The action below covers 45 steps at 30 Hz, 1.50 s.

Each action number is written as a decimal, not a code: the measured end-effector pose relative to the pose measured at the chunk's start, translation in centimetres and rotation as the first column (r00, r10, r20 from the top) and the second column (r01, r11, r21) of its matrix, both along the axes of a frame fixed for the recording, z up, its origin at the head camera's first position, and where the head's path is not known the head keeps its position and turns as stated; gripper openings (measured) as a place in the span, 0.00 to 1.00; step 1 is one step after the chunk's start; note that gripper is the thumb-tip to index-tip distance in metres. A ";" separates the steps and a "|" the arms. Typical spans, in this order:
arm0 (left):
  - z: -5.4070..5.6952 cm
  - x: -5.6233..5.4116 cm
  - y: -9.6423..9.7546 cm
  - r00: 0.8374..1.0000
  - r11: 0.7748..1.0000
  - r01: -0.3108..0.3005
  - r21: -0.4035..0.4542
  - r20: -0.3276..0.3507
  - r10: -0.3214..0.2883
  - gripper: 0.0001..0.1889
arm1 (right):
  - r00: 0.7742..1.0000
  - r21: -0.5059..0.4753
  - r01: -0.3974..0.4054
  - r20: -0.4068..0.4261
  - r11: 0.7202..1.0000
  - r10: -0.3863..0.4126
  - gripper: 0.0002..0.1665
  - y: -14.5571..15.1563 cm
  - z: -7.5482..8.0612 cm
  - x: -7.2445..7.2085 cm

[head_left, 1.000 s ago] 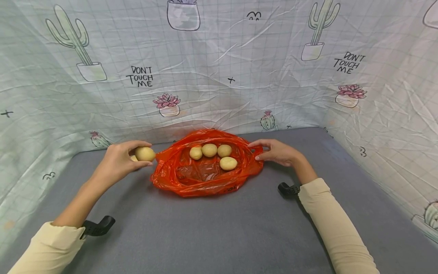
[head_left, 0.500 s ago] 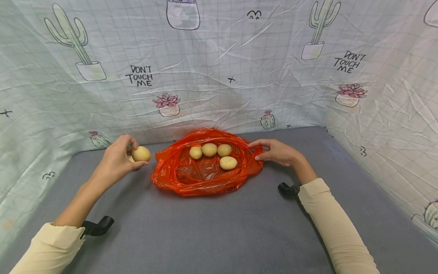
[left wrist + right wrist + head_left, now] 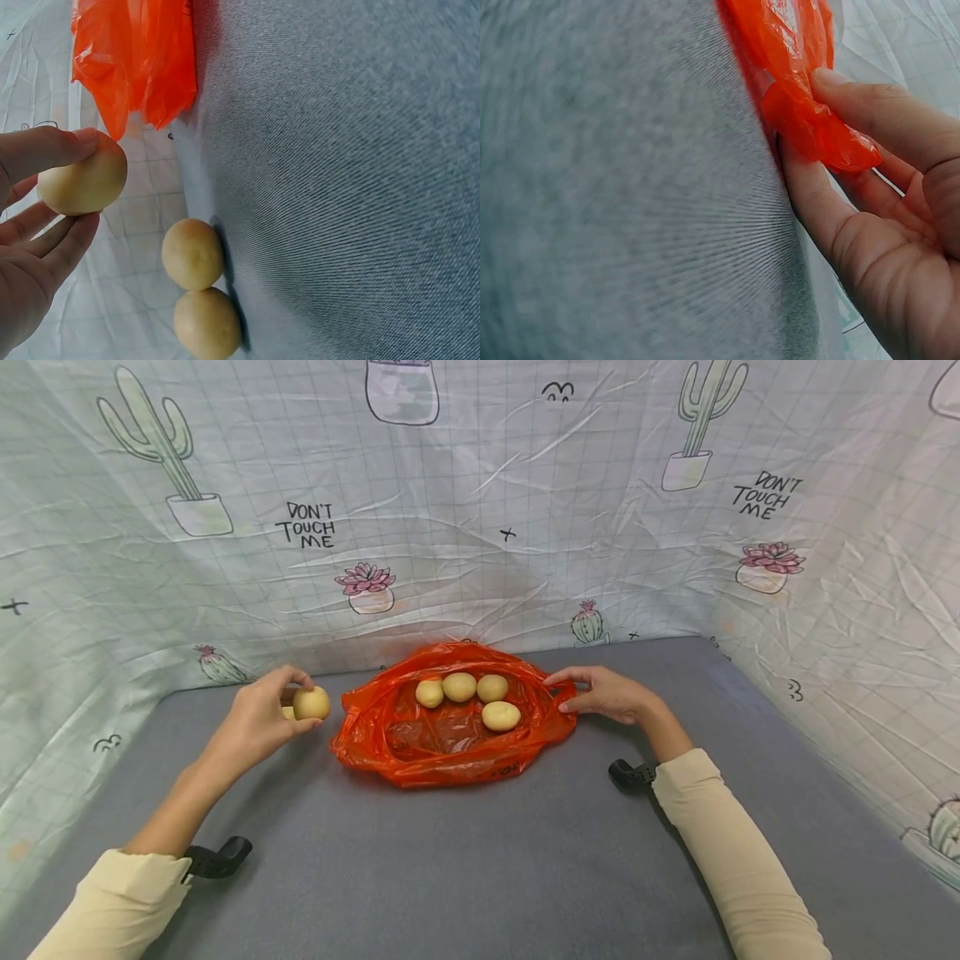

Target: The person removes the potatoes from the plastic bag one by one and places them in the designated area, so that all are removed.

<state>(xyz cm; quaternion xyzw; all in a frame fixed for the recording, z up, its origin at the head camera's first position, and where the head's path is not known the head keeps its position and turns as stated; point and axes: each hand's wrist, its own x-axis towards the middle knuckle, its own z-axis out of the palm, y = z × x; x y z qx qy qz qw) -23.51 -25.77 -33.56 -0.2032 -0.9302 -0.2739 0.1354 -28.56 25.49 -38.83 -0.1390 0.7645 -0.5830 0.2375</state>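
Observation:
My left hand (image 3: pixel 255 714) holds a round, pale yellow potato (image 3: pixel 84 178) between thumb and fingers, just left of the red plastic bag (image 3: pixel 442 770). Two more potatoes, a nearer one (image 3: pixel 193 253) and another one (image 3: pixel 208 324) touching it, lie on the grey surface in the left wrist view. In the head view my left hand mostly hides them. The bag lies with its mouth spread wide, and several potatoes (image 3: pixel 460 687) sit inside toward its back and right. At its right end my right hand (image 3: pixel 611 695) pinches the bag's bunched edge (image 3: pixel 810 127) between thumb and fingers.
A grey cloth-covered table (image 3: pixel 450 868) spreads under everything. Behind it and along the sides hangs a pale curtain (image 3: pixel 465 510) printed with cacti and writing. Each wrist wears a black camera mount, the left mount (image 3: pixel 221 858) and the right mount (image 3: pixel 632 775).
My left hand has drawn slightly left, away from the bag, with the potato, and its fingers have shifted on it. My right hand and the bag stay about the same.

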 end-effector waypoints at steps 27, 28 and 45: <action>-1.0 -1.6 1.1 0.999 0.998 0.005 -0.066 0.034 -0.003 0.26 | 0.998 0.058 0.013 0.062 0.998 -0.017 0.31 -0.2 0.1 -0.3; -1.0 -1.7 1.1 0.999 0.998 0.005 -0.070 0.038 -0.002 0.26 | 0.998 0.057 0.012 0.062 0.998 -0.015 0.32 -0.2 0.1 -0.3; -1.2 -3.1 1.5 0.994 0.984 0.058 -0.166 0.105 -0.041 0.25 | 0.998 0.059 0.006 0.057 0.998 -0.010 0.31 -0.1 0.0 -0.4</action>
